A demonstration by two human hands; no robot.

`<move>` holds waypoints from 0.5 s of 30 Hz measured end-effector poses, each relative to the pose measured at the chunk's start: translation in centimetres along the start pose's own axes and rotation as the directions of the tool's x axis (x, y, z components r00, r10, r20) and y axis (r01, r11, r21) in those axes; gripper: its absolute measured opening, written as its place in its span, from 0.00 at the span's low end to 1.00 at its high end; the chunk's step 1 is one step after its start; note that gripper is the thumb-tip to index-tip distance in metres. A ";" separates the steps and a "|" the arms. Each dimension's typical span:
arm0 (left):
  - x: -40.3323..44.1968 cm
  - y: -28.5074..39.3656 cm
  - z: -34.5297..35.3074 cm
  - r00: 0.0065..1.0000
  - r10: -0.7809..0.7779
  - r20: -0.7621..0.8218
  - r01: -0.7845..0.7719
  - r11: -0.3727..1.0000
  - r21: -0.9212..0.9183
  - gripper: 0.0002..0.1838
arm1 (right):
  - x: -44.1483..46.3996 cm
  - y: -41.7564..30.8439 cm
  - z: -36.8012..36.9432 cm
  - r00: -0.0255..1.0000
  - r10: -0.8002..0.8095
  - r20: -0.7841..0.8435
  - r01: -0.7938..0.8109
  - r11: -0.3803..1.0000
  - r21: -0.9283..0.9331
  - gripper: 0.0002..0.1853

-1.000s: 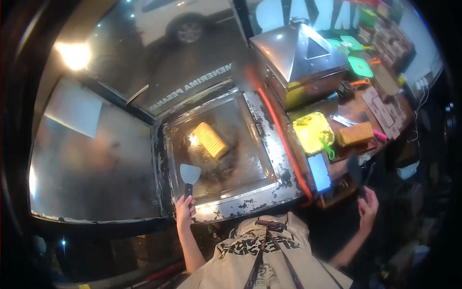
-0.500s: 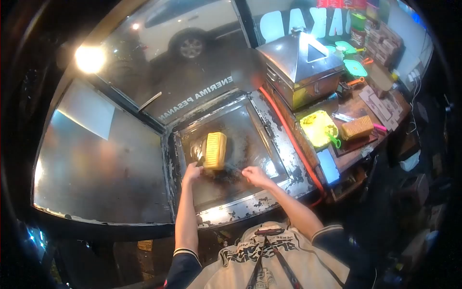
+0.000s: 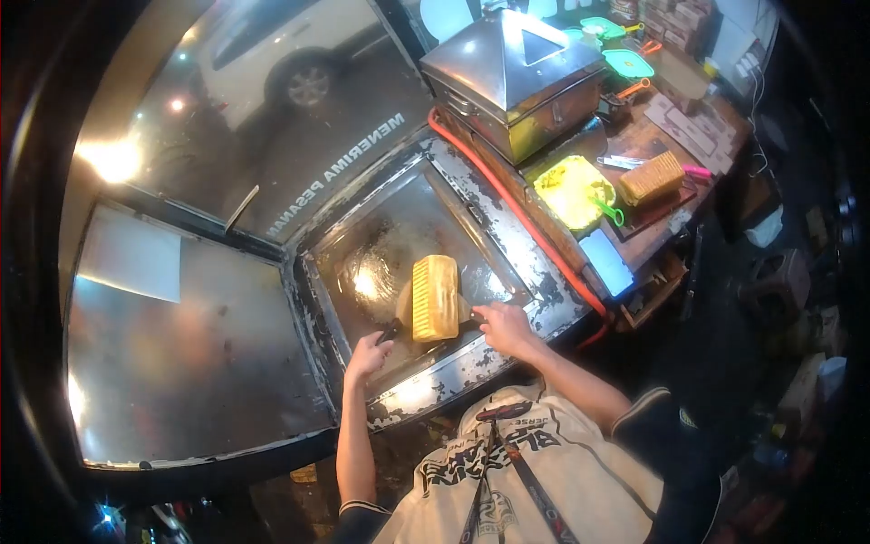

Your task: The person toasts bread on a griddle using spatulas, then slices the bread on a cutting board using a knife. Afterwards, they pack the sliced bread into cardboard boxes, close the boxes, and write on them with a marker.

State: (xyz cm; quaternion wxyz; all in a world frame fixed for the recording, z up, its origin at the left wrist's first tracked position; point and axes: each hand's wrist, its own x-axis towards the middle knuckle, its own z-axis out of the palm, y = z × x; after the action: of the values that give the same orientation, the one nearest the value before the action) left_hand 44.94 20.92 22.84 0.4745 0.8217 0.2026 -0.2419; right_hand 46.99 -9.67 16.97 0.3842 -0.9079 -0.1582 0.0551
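Observation:
A yellow-brown loaf of bread (image 3: 435, 297), ridged along its side, is on the flat metal griddle (image 3: 385, 231) in front of me. My left hand (image 3: 366, 354) is closed around the dark handle of a spatula (image 3: 391, 330) at the loaf's left side. On the other side, my right hand (image 3: 509, 329) grips the dark handle of a second spatula (image 3: 477, 316). Both blades are close against the loaf and partly hidden by it, so whether they reach under it I cannot tell.
Right of the griddle, past a red hose (image 3: 517, 213), stand a metal steamer-like box (image 3: 517, 72), a yellow tub of spread (image 3: 571, 192) and another loaf (image 3: 652, 177) on a wooden counter. A metal panel (image 3: 199, 363) lies left; glass is behind.
My view has shifted. The loaf now sits nearer the griddle's front edge and further right, with my right hand and its spatula closer against it.

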 end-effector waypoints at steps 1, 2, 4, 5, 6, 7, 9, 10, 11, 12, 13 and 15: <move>1.3 -1.4 -0.8 0.999 0.002 -0.032 -0.001 1.000 0.021 0.04 | -0.7 -1.2 -1.5 1.000 0.011 -0.001 -0.011 1.000 -0.022 0.19; 1.7 -1.7 -1.4 0.998 0.030 -0.055 -0.025 0.995 0.097 0.04 | -1.2 -2.3 -3.0 1.000 0.017 -0.003 -0.017 0.999 -0.047 0.19; 2.3 -1.9 -2.3 0.992 0.089 -0.090 -0.064 0.967 0.246 0.04 | -1.2 -2.2 -3.8 0.999 0.039 0.022 -0.038 0.999 -0.027 0.19; 2.6 -2.2 -2.5 0.999 0.036 -0.033 -0.031 0.988 0.148 0.05 | -0.9 -1.0 -3.7 0.997 0.054 0.047 -0.055 0.998 0.017 0.19; 2.1 -1.6 -2.4 1.000 0.020 -0.018 -0.018 0.993 0.119 0.05 | -0.5 0.3 -3.4 0.995 0.070 0.072 -0.075 0.995 0.062 0.19; 1.5 -0.9 -2.3 1.000 0.005 -0.002 -0.005 0.996 0.092 0.05 | 0.2 1.6 -2.1 0.980 0.140 0.144 -0.147 0.988 0.038 0.20; 1.3 -0.7 -2.2 0.999 -0.022 0.043 0.022 1.000 0.001 0.05 | 1.4 1.8 -0.2 0.986 0.097 0.136 -0.111 0.988 0.103 0.20; 1.6 -1.6 -2.1 0.997 -0.034 0.072 0.039 0.997 -0.065 0.06 | 2.1 1.7 1.1 0.988 0.077 0.131 -0.095 0.986 0.136 0.20; 1.7 -2.1 -2.1 0.994 -0.044 0.102 0.057 0.990 -0.129 0.06 | 2.7 1.9 3.0 0.997 -0.009 0.083 -0.004 0.987 0.159 0.20; 1.7 -2.0 -2.4 0.997 -0.042 0.070 0.050 0.993 -0.103 0.06 | 2.8 0.5 2.5 0.996 -0.003 0.086 -0.007 0.993 0.115 0.20; 1.6 -2.2 -2.8 0.998 -0.044 0.035 0.046 0.996 -0.082 0.06 | 2.6 -1.0 1.9 0.996 -0.001 0.094 -0.006 0.997 0.072 0.20; 1.2 -3.2 -3.7 0.998 -0.045 -0.042 0.044 0.999 -0.011 0.07 | 1.2 -3.0 -0.2 0.996 -0.081 0.037 0.080 0.996 0.042 0.18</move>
State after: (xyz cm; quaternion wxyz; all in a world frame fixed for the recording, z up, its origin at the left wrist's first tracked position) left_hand 44.86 25.84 21.55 0.4689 0.8195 0.2322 -0.2338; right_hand 47.43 -7.48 19.27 0.4014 -0.8915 -0.2010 0.0605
